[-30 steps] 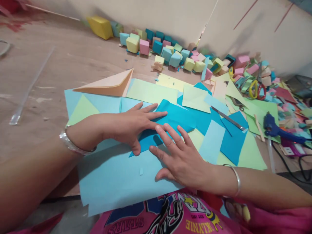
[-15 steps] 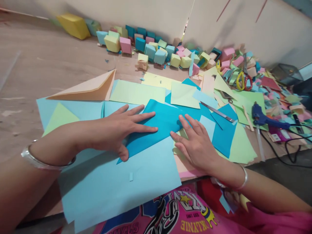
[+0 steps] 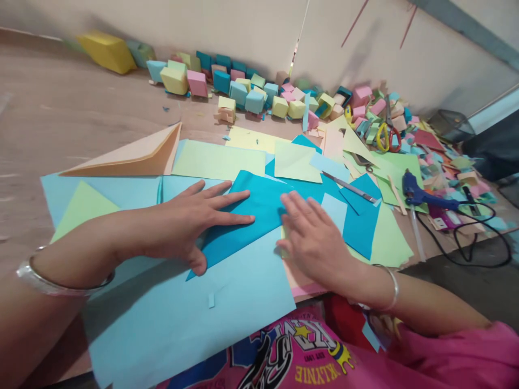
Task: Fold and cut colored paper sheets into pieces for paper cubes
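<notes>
Spread flat, my left hand (image 3: 194, 219) presses on a folded sheet of dark blue paper (image 3: 263, 195), its thumb at the paper's lower left edge. My right hand (image 3: 312, 237) lies at the right end of that paper, palm down, fingers stretched out and touching its edge. Beneath the folded paper is a large light blue sheet (image 3: 243, 286) with a tiny light blue scrap (image 3: 211, 300) on it. A box cutter (image 3: 351, 187) rests on other blue paper to the right of my hands.
Folded peach paper (image 3: 133, 148) stands at the left. Small paper boxes (image 3: 239, 94) line the wall, with scissors (image 3: 387, 135) among those at the right. A blue glue gun (image 3: 425, 194) with a black cord lies near the table's right edge.
The view has shifted slightly to the right. My right hand's fingers have drawn closer together at the end of the dark blue paper; my left hand stays spread on it.
</notes>
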Available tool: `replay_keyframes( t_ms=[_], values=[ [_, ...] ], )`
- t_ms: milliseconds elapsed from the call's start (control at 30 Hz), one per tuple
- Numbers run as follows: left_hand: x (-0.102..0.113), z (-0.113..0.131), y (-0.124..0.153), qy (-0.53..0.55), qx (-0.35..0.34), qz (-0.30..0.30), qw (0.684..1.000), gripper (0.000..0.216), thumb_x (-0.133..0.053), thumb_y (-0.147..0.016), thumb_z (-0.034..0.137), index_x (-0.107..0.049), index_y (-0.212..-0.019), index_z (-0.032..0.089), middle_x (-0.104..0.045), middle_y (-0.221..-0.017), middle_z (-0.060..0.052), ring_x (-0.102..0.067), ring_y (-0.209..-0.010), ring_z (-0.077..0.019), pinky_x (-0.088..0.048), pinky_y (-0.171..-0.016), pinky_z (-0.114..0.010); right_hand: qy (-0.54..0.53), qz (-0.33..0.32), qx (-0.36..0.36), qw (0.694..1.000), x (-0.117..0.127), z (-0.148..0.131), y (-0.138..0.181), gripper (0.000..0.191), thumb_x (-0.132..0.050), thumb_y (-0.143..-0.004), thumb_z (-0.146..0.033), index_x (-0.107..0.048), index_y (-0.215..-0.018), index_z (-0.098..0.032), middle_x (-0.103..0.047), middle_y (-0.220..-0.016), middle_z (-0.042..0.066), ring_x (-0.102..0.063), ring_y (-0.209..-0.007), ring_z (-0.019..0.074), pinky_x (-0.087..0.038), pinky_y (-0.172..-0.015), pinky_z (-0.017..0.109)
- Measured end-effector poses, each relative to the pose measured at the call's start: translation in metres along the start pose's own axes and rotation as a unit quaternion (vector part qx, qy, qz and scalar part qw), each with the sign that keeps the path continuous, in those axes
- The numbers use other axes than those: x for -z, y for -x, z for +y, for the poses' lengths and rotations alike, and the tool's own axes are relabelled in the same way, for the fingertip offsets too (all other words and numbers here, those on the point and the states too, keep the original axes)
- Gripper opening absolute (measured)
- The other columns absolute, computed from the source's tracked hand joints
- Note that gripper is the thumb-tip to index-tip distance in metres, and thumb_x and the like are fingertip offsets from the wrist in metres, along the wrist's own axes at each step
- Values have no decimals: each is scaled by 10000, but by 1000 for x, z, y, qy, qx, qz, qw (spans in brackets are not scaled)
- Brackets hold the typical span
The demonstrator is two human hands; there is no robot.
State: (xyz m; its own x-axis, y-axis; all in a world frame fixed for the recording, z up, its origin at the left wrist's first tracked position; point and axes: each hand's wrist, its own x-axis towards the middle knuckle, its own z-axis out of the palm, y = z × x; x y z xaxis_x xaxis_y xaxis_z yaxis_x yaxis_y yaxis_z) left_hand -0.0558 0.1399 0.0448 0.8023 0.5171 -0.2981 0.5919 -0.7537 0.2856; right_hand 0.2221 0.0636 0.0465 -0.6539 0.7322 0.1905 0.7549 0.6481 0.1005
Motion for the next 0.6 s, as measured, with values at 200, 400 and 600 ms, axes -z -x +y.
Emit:
replay_keyframes(
  t_ms=[200,400,600],
  values=[
    [7,5,2,-17,6,4,1000,1076,-830,-568,491,-290,-1495,414,-144,-1628,-56,-81,-1473,-426,-132,-1143,-614,-161,-92,248,951,8,-51,-30,797,-405,-919,-627,-373,-1451,-35,-414,-1492,203,-355,-1402,273,-285,-1159,432],
    [3,0,2,-14,-2,-4,1000,1214,-846,-482,603,-246,-1516,389,-123,-1627,-81,-44,-1472,-440,-98,-1145,-620,-175,-121,194,958,-7,-28,-6,864,-356,-899,-681,-329,-1474,-37,-255,-1574,180,-163,-1483,276,-184,-1204,455],
    [4,0,2,0,-5,1,1000,1199,-852,-513,560,-204,-1513,427,-117,-1628,-45,-41,-1473,-431,-101,-1139,-644,-127,-88,110,982,-13,11,24,793,-457,-926,-578,-295,-1490,-45,-269,-1561,206,-146,-1489,255,-222,-1196,488]
  ],
)
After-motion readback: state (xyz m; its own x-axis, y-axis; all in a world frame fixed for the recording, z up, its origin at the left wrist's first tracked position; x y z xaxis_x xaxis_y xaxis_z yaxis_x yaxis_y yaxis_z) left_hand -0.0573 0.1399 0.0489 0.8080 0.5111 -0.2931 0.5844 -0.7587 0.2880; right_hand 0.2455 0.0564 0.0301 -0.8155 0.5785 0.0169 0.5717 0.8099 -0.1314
